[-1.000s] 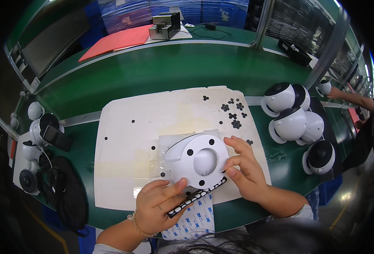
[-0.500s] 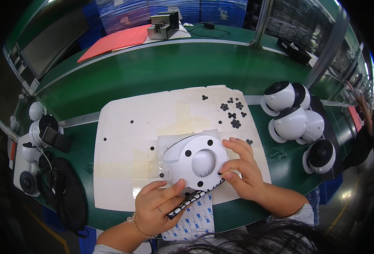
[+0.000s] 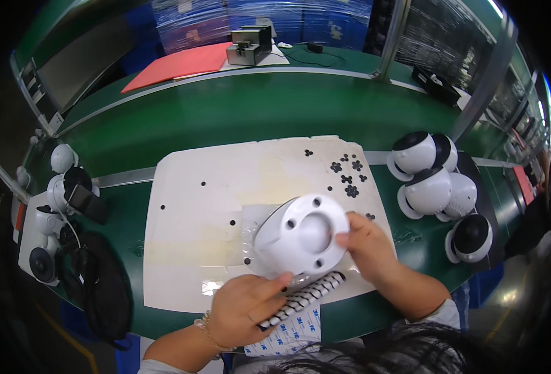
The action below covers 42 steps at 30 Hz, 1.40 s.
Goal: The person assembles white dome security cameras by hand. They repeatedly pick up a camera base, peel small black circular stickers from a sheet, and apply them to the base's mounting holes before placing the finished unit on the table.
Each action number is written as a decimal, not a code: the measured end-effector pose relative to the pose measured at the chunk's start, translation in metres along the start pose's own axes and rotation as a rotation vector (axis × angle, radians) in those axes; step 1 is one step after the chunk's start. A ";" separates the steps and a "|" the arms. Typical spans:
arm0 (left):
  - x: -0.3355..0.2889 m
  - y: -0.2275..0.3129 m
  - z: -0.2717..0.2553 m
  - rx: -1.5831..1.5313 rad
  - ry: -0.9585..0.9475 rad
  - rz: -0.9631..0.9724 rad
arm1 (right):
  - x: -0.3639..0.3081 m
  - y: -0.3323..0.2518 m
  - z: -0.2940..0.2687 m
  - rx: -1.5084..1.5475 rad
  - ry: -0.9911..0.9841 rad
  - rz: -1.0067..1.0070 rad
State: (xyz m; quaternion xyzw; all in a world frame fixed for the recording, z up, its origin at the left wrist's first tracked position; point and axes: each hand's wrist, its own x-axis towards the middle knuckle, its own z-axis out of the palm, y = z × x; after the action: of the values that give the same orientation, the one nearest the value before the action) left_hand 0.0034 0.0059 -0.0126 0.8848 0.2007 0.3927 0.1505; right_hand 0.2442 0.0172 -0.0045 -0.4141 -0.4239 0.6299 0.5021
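A white camera (image 3: 268, 242) is tilted over the board, its round base with a wide central hollow facing up toward me. Black round pads show on the base ring; motion blurs them. My right hand (image 3: 373, 248) grips the ring's right edge, thumb over the rim by the hollow. My left hand (image 3: 245, 306) is closed on a black-and-white strip (image 3: 308, 298) with a row of rounded cells, which slants up to the right below the camera. One left fingertip reaches the camera's lower edge. Printed backing paper (image 3: 294, 333) lies beneath the strip.
Loose black pads (image 3: 351, 191) are scattered on the white board (image 3: 188, 249), thickest at its upper right. Several white-and-black cameras (image 3: 428, 187) stand at the right. More cameras (image 3: 43, 265) and a black pouch (image 3: 104, 287) are at the left. A metal box (image 3: 250, 47) sits behind.
The camera has turned and tipped in my right hand, whose fingers have drawn in on the ring. My left hand and the strip have shifted slightly right. The whole view has moved a little.
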 end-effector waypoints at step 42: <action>-0.003 0.011 0.004 -0.229 -0.297 -0.068 | -0.041 -0.031 -0.044 -0.362 0.370 -0.460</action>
State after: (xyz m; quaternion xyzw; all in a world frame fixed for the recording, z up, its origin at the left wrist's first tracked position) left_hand 0.0076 -0.0060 -0.0125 0.9029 0.1600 0.2729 0.2911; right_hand 0.3008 -0.0138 0.0160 -0.4972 -0.5127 0.3290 0.6178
